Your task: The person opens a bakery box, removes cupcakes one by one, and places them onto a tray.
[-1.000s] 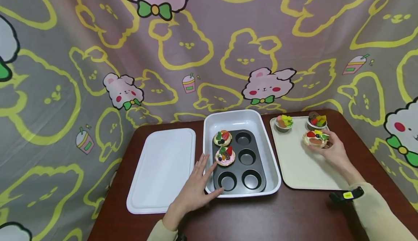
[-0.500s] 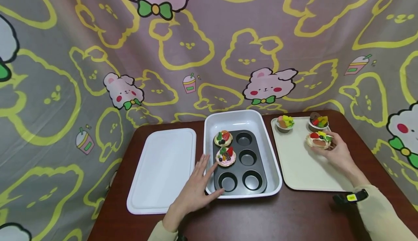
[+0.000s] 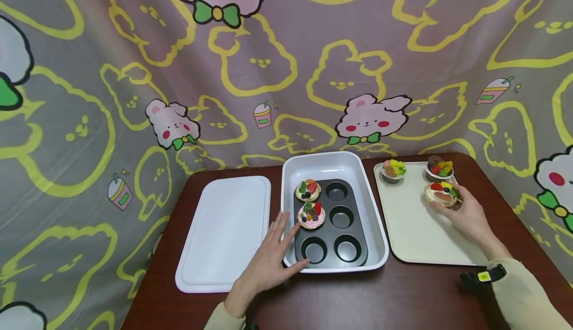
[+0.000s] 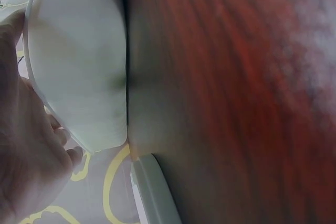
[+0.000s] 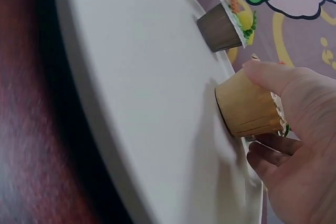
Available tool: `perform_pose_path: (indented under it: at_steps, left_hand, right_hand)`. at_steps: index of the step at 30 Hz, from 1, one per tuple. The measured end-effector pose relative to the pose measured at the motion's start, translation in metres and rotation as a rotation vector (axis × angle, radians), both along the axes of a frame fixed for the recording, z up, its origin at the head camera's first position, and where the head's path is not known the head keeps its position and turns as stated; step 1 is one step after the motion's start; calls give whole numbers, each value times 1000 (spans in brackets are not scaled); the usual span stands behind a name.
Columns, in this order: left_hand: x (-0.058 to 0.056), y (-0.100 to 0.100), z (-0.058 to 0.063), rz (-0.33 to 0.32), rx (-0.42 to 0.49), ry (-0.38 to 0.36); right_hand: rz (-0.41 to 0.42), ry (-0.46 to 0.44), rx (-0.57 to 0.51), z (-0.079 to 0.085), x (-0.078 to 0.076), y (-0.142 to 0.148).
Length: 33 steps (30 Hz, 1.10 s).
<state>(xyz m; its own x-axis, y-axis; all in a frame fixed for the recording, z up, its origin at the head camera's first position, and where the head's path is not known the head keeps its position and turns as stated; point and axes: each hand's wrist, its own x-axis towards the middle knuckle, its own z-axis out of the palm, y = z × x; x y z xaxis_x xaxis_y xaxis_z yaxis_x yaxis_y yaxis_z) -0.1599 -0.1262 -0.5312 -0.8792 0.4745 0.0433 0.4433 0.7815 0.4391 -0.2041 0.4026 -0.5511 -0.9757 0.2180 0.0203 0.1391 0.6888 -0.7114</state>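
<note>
My right hand (image 3: 467,215) holds a fruit-topped cupcake (image 3: 440,194) over the cream tray (image 3: 421,235), thumb on one side and fingers on the other. In the right wrist view this cupcake's tan paper cup (image 5: 247,103) is low, at the tray's surface; whether it touches cannot be told. My left hand (image 3: 266,263) rests with spread fingers at the near left rim of the deep white pan (image 3: 380,250). Inside that pan sits a dark muffin tin (image 3: 331,268). Two topped cupcakes, one white (image 3: 308,191) and one pink (image 3: 311,215), fill its far and middle left cups.
Two more cupcakes stand at the cream tray's far edge, one yellow-topped (image 3: 393,170) at left and one chocolate-topped (image 3: 439,169) at right. A flat white lid (image 3: 226,235) lies left of the pan. Patterned cloth (image 3: 304,71) hangs behind the brown table (image 3: 358,300).
The head view has shifted a little, moving the scene slightly right. My right hand keeps its hold on the cupcake near the same spot. The left hand stays at the pan's rim.
</note>
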Motion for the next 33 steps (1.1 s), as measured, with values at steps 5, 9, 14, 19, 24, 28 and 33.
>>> perform_pose_path:
  at_steps: [5, 9, 14, 19, 24, 28, 33]
  left_hand:
    - [1, -1, 0, -2, 2, 0]
    - [1, -1, -1, -2, 9, 5]
    - [1, -1, -1, -10, 8, 12]
    - [1, -1, 0, -12, 11, 10]
    - [0, -1, 0, -7, 11, 4]
    - [0, -1, -1, -6, 10, 3]
    - [1, -1, -1, -3, 11, 1]
  right_hand:
    - [29, 15, 52, 0, 0, 0]
    - [53, 58, 106, 2, 3, -3]
    - [71, 205, 232, 10, 5, -15]
    - [133, 371, 268, 26, 2, -38]
    - [239, 523, 286, 43, -9, -66]
    - [308, 528, 320, 56, -16, -90]
    - [383, 503, 325, 68, -26, -116]
